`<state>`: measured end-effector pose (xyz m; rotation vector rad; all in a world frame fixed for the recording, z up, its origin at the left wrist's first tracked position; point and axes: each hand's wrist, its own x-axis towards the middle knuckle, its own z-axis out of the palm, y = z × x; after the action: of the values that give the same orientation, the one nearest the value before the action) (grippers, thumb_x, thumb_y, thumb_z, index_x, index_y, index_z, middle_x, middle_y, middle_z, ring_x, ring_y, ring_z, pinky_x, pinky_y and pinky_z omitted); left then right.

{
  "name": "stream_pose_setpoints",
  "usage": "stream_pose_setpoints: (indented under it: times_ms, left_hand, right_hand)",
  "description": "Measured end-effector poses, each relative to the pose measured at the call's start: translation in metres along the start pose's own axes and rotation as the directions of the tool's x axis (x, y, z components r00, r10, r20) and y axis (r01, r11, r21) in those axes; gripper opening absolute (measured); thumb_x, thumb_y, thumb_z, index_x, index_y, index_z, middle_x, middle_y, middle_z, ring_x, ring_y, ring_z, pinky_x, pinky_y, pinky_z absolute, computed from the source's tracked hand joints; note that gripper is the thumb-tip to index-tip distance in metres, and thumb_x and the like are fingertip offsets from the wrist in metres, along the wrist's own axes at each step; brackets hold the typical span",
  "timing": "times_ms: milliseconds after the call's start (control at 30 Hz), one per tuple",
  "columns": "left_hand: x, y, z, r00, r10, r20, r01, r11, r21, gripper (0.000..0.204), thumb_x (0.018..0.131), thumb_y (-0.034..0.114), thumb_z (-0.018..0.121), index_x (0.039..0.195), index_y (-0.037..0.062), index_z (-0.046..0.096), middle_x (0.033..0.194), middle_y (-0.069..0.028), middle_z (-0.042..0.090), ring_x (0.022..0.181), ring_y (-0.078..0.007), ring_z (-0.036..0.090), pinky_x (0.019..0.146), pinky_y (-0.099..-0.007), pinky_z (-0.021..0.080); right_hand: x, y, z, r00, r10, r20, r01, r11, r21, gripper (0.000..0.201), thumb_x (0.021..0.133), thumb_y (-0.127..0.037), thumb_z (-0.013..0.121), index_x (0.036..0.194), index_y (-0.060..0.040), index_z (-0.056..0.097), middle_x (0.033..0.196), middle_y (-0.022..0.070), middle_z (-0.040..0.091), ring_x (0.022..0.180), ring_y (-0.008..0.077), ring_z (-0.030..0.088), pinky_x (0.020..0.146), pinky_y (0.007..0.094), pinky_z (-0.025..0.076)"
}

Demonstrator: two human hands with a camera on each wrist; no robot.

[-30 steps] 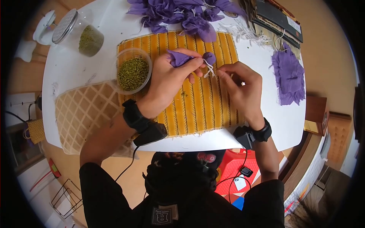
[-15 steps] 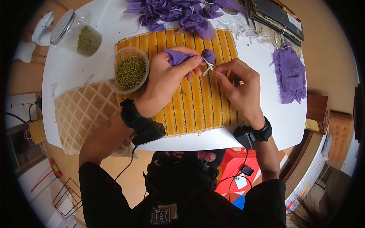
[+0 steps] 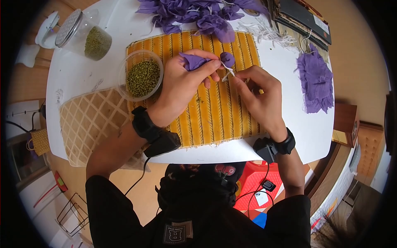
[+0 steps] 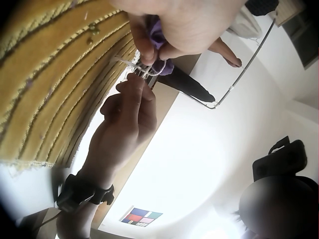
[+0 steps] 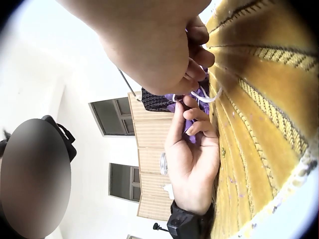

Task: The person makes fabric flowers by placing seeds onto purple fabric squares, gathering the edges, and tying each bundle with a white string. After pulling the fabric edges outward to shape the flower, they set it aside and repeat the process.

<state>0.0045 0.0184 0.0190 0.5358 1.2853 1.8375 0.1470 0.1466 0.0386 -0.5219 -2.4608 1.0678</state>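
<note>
My left hand (image 3: 182, 87) pinches a purple cloth (image 3: 192, 62) at its gathered neck, and the cloth's small round bulge (image 3: 227, 59) sticks out past the fingertips. White string (image 3: 229, 73) is wrapped around that neck. My right hand (image 3: 262, 95) pinches the string between thumb and forefinger, just right of the bulge. In the left wrist view the string (image 4: 144, 68) forms loops between both hands' fingertips. The right wrist view shows a loose string end (image 5: 212, 98) over the yellow striped cloth (image 5: 259, 99).
A bowl of green beans (image 3: 142, 78) sits left of my left hand. Beyond are a bean jar (image 3: 97, 43), piled purple cloths (image 3: 215, 27) and loose white strings (image 3: 273, 35). Flat purple pieces (image 3: 315, 80) lie at the right, a beige lattice cloth (image 3: 93, 124) at the left.
My right hand has shifted slightly left, its fingertips now closer to the cloth's neck. The string ends lie differently. My left hand keeps its pinch on the cloth.
</note>
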Motion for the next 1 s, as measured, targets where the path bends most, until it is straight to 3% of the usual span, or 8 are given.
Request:
stream_pose_setpoints:
  times_ms: [200, 400, 467, 600, 700, 767, 867, 1000]
  left_hand:
    - [0.000, -0.002, -0.001, 1.000, 0.026, 0.003, -0.026, 1.000, 0.008, 0.016, 0.089, 0.007, 0.065, 0.100, -0.0035, 0.062, 0.090, -0.0090, 0.066, 0.071, -0.0128, 0.062, 0.058, -0.0228, 0.044]
    - [0.000, -0.004, 0.000, 0.999, 0.039, 0.018, -0.040, 0.997, 0.068, 0.015, 0.089, 0.006, 0.064, 0.100, -0.0037, 0.062, 0.088, -0.0089, 0.066, 0.071, -0.0125, 0.062, 0.058, -0.0226, 0.045]
    - [0.000, -0.005, -0.001, 0.999, 0.040, 0.014, -0.041, 0.997, 0.059, 0.015, 0.089, 0.006, 0.064, 0.100, -0.0038, 0.062, 0.088, -0.0088, 0.066, 0.071, -0.0125, 0.062, 0.058, -0.0225, 0.045]
    - [0.000, -0.006, -0.001, 0.999, 0.036, 0.003, -0.036, 0.998, 0.048, 0.014, 0.089, 0.005, 0.064, 0.099, -0.0040, 0.062, 0.088, -0.0087, 0.066, 0.071, -0.0127, 0.062, 0.059, -0.0228, 0.045]
    - [0.000, -0.004, -0.002, 1.000, 0.025, 0.008, -0.025, 0.998, 0.063, 0.013, 0.089, 0.005, 0.064, 0.099, -0.0041, 0.062, 0.087, -0.0088, 0.065, 0.071, -0.0127, 0.062, 0.059, -0.0229, 0.045]
    - [0.000, -0.005, -0.002, 1.000, 0.027, 0.011, -0.028, 0.998, 0.054, 0.013, 0.089, 0.005, 0.064, 0.099, -0.0040, 0.062, 0.087, -0.0088, 0.065, 0.071, -0.0127, 0.062, 0.059, -0.0230, 0.045]
    - [0.000, -0.004, -0.001, 0.999, 0.028, 0.024, -0.029, 0.998, 0.047, 0.013, 0.089, 0.004, 0.064, 0.098, -0.0039, 0.062, 0.087, -0.0087, 0.065, 0.071, -0.0127, 0.062, 0.059, -0.0231, 0.045]
    - [-0.001, -0.002, 0.000, 0.999, 0.013, 0.044, -0.016, 0.998, 0.060, 0.013, 0.089, 0.004, 0.064, 0.098, -0.0037, 0.062, 0.087, -0.0086, 0.065, 0.071, -0.0129, 0.062, 0.059, -0.0232, 0.045]
  right_hand:
    - [-0.001, -0.006, -0.002, 0.998, -0.066, -0.007, 0.066, 0.998, 0.003, 0.008, 0.083, -0.007, 0.067, 0.088, -0.0009, 0.064, 0.074, 0.0075, 0.062, 0.054, 0.0142, 0.055, 0.051, 0.0273, 0.042]
    - [-0.004, 0.000, 0.003, 1.000, -0.008, 0.001, 0.008, 0.998, 0.068, 0.009, 0.091, -0.008, 0.055, 0.086, -0.0004, 0.055, 0.071, 0.0148, 0.058, 0.054, 0.0295, 0.054, 0.054, 0.0352, 0.043]
    - [-0.004, -0.004, 0.004, 1.000, 0.014, 0.020, -0.013, 1.000, -0.015, 0.012, 0.093, -0.009, 0.053, 0.084, -0.0008, 0.052, 0.067, 0.0190, 0.055, 0.057, 0.0372, 0.053, 0.055, 0.0404, 0.042]
    - [-0.005, -0.006, 0.005, 0.997, 0.061, 0.050, -0.058, 0.996, -0.061, 0.019, 0.094, -0.011, 0.053, 0.079, 0.0001, 0.051, 0.062, 0.0201, 0.053, 0.056, 0.0393, 0.052, 0.054, 0.0427, 0.040]
    - [-0.006, -0.001, 0.007, 0.995, 0.086, 0.042, -0.087, 0.996, 0.007, 0.026, 0.096, -0.014, 0.052, 0.075, 0.0008, 0.051, 0.056, 0.0172, 0.048, 0.048, 0.0325, 0.047, 0.050, 0.0396, 0.038]
    - [-0.006, 0.002, 0.007, 0.975, 0.207, 0.078, -0.217, 0.963, 0.160, 0.032, 0.098, -0.017, 0.051, 0.073, 0.0016, 0.050, 0.054, 0.0135, 0.043, 0.045, 0.0221, 0.038, 0.047, 0.0349, 0.035]
    - [-0.005, 0.003, 0.008, 0.979, 0.200, 0.034, -0.203, 0.955, 0.214, 0.033, 0.099, -0.020, 0.051, 0.074, 0.0013, 0.051, 0.054, 0.0089, 0.040, 0.049, 0.0141, 0.032, 0.047, 0.0309, 0.032]
    - [-0.005, -0.001, 0.006, 0.977, 0.212, 0.004, -0.207, 0.949, 0.236, 0.032, 0.099, -0.020, 0.051, 0.076, 0.0008, 0.052, 0.054, 0.0049, 0.043, 0.050, 0.0110, 0.035, 0.047, 0.0299, 0.033]
